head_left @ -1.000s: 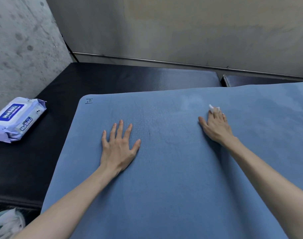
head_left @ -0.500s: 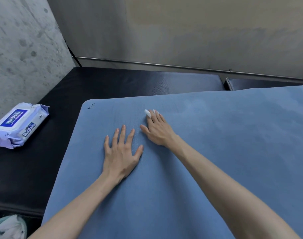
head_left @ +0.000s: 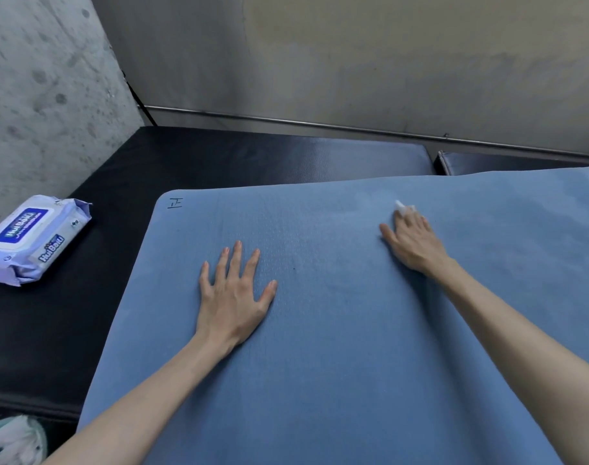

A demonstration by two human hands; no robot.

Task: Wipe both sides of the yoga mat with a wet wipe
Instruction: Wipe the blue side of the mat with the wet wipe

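On the blue yoga mat (head_left: 319,330), left hand (head_left: 234,293) lies flat, fingers spread; right hand (head_left: 415,243) presses wet wipe (head_left: 402,207), grip probably flat, mostly hidden.

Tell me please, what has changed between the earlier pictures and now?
The right hand, pressing the wet wipe under its fingers, swept left to beside the left hand, then back right across the yoga mat. The left hand stayed flat on the mat; the wipes pack stayed put.
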